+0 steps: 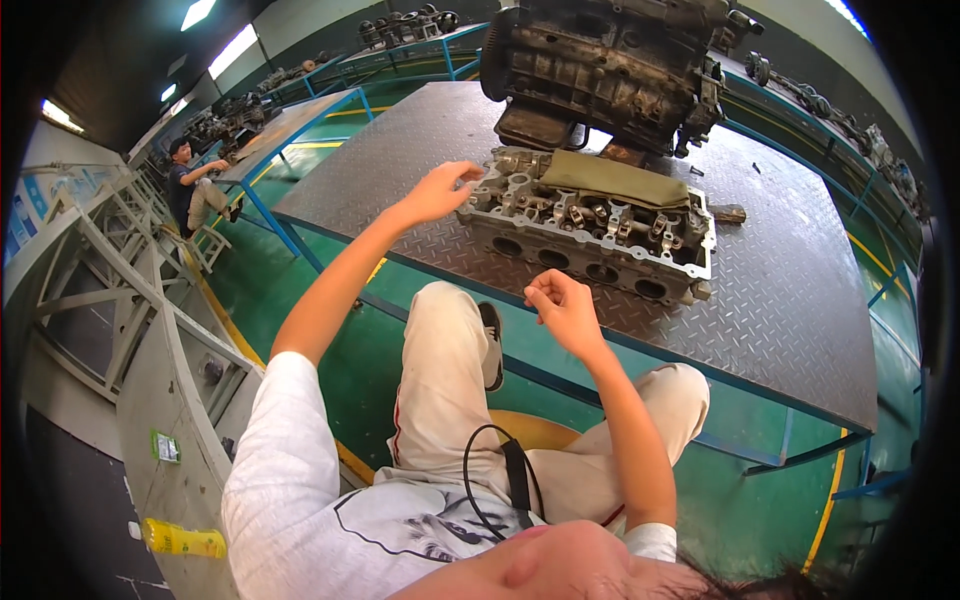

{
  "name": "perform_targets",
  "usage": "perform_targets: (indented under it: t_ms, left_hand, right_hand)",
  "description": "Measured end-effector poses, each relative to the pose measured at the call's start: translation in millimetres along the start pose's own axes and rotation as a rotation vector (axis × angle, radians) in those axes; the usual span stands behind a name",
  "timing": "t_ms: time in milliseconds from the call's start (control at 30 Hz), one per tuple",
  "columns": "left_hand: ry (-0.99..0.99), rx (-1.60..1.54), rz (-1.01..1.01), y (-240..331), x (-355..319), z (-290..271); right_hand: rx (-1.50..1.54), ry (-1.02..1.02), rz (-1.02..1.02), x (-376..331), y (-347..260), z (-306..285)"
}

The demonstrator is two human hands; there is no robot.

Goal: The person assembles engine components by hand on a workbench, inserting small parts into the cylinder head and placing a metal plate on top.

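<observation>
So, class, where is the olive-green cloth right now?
In the head view, the olive-green cloth lies on top of the cylinder head, right of the left hand, before the engine block.

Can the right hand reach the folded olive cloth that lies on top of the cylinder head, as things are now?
Probably yes. The right hand hovers loosely closed just in front of the cylinder head. The olive cloth lies uncovered on its far side, with nothing between; only the left hand touches the head's left end.

The bare checker-plate table (pixel 400 160) lies open to the left and far right of the cylinder head (pixel 590 235), while the big engine block (pixel 610 65) walls off the far side, a folded olive cloth (pixel 615 178) covers the head's far top, and a small dark part (pixel 728 213) lies just beside its right end.
</observation>
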State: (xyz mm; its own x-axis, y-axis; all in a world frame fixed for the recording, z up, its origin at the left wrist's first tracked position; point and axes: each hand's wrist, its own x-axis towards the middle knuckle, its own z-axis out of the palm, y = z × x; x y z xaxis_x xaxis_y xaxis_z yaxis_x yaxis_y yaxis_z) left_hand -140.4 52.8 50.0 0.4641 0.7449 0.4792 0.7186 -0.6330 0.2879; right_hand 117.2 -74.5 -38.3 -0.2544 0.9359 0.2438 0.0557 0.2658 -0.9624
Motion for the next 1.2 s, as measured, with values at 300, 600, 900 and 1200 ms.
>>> perform_targets:
  t_ms: [300,600,900,1200]
  left_hand:
    - [-0.279,-0.205,-0.227,-6,23,3]
    - [-0.294,-0.124,-0.114,-4,19,3]
    - [-0.222,0.01,-0.023,-14,17,14]
    - [0.023,-0.004,-0.288,-20,41,7]
  right_hand:
    - [-0.061,0.006,0.016,-6,1,-6]
    - [-0.099,-0.004,0.009,-7,-2,-12]
    - [-0.076,0.003,0.001,-7,0,-7]
    - [-0.107,0.009,-0.004,-9,-3,-11]
